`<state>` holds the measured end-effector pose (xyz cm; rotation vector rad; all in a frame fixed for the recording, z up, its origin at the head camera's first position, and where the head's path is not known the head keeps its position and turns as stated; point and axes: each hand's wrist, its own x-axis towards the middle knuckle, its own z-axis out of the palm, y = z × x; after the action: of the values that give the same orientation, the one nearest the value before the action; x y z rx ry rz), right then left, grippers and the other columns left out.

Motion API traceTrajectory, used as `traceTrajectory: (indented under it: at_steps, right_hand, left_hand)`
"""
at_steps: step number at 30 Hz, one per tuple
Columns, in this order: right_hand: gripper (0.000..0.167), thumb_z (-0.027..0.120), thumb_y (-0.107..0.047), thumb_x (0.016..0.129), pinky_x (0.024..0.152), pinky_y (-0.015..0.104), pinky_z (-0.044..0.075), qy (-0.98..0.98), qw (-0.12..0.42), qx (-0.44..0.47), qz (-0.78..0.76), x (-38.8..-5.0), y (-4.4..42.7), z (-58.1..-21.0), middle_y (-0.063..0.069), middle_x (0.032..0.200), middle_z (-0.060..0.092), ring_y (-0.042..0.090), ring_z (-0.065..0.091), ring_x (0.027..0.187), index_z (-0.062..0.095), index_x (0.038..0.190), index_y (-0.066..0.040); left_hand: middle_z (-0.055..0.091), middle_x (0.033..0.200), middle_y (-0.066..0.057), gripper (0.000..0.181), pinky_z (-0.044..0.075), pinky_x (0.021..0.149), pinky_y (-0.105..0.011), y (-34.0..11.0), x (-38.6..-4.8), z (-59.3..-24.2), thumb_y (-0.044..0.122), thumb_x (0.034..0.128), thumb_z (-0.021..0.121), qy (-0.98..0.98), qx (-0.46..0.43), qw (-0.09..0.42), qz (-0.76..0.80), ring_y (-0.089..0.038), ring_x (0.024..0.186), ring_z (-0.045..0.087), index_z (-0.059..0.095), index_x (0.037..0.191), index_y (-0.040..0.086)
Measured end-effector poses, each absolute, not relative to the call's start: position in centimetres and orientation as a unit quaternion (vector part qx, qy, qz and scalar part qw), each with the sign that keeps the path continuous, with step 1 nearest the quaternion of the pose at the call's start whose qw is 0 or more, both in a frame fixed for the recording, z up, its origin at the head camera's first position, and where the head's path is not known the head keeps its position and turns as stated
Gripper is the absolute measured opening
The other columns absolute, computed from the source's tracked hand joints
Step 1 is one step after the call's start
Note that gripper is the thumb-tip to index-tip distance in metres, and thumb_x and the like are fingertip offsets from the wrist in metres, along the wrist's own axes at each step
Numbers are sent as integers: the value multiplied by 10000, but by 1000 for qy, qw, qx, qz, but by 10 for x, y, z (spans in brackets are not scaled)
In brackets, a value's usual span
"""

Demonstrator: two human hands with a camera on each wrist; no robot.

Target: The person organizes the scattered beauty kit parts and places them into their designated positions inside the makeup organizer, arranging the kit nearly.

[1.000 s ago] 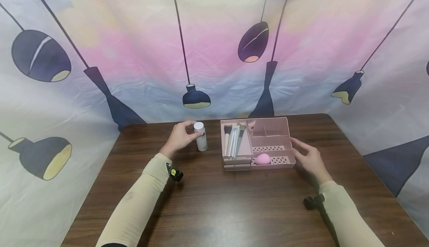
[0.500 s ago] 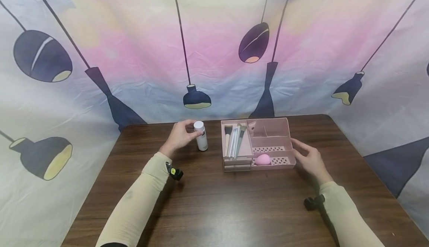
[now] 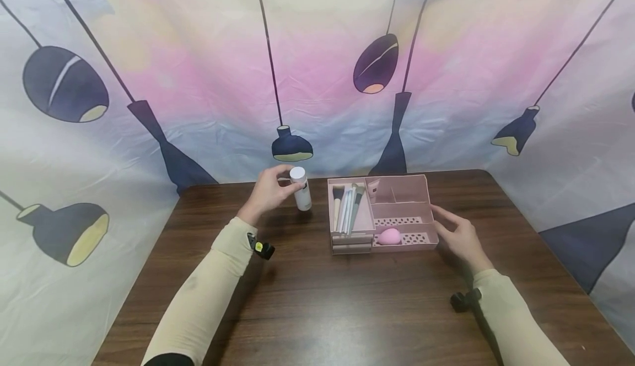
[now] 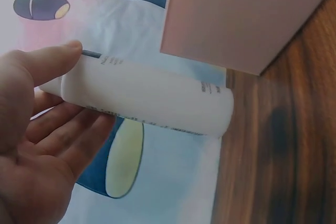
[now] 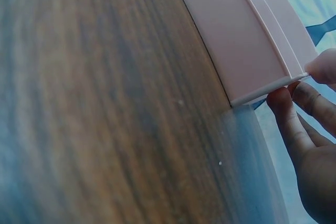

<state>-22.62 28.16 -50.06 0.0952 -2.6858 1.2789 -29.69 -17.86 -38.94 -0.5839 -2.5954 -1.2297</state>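
Observation:
My left hand (image 3: 270, 192) holds a white bottle (image 3: 302, 196) with a white cap near its top, between thumb and fingers. In the left wrist view the bottle (image 4: 149, 95) shows small dark print, and its base stands off the table. To its right is a pink makeup organizer (image 3: 350, 248). Makeup brushes (image 3: 349, 209) lie in its left compartment, a small pink tube (image 3: 373, 189) stands at the back, and a pink makeup sponge (image 3: 389, 236) sits in the front. My right hand (image 3: 461, 239) touches the organizer's right side with its fingertips, fingers mostly extended.
The organizer stands near the back edge of a dark wooden table (image 3: 317, 300). Behind it hangs a pastel cloth (image 3: 213, 68) printed with dark lamps. Small black cameras are strapped to both wrists.
Between half a second ago and now, my left hand has raised the bottle off the table, moving slightly up and to the right. My right hand and the organizer have stayed put.

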Motion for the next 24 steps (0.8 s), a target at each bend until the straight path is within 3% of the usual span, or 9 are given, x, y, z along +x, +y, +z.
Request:
traceTrajectory:
  at_steps: [4, 9, 13, 19, 24]
  right_hand:
    - [466, 586, -316, 973, 780, 341, 388, -901, 82, 30, 425, -226, 281, -501, 157, 1428, 518, 230, 518, 846, 519, 1420, -205]
    - [467, 587, -303, 974, 830, 401, 393, -900, 80, 30, 428, -227, 282, -503, 172, 1435, 504, 272, 525, 925, 517, 1422, -191]
    - [460, 599, -283, 969, 817, 364, 391, -898, 87, 38, 429, -228, 282, -504, 177, 1423, 515, 272, 512, 1009, 530, 1412, -177]
    - [456, 612, -269, 963, 763, 275, 373, -899, 95, 44, 425, -228, 282, -503, 182, 1408, 529, 275, 502, 999, 541, 1402, -174]
    - [460, 607, -274, 965, 787, 318, 373, -897, 93, 43, 430, -229, 282, -503, 175, 1415, 524, 277, 506, 1003, 536, 1406, -163]
  left_hand:
    - [660, 1165, -134, 426, 561, 875, -375, -174, -298, -382, 197, 837, 772, -874, -205, 113, -426, -299, 1060, 667, 640, 1209, 37]
    - [654, 1187, -147, 438, 558, 883, -384, -170, -301, -373, 176, 827, 781, -869, -213, 131, -428, -300, 1095, 645, 642, 1215, 27]
    - [663, 1176, -143, 435, 561, 875, -362, -167, -302, -363, 156, 813, 793, -865, -223, 155, -422, -291, 1090, 647, 648, 1200, 22]
    - [668, 1140, -131, 410, 560, 873, -323, -158, -304, -348, 135, 803, 799, -851, -252, 179, -425, -278, 1060, 663, 661, 1175, 30]
    - [656, 1140, -146, 405, 553, 888, -320, -146, -305, -338, 117, 802, 797, -830, -279, 198, -440, -287, 1069, 658, 663, 1171, 20]
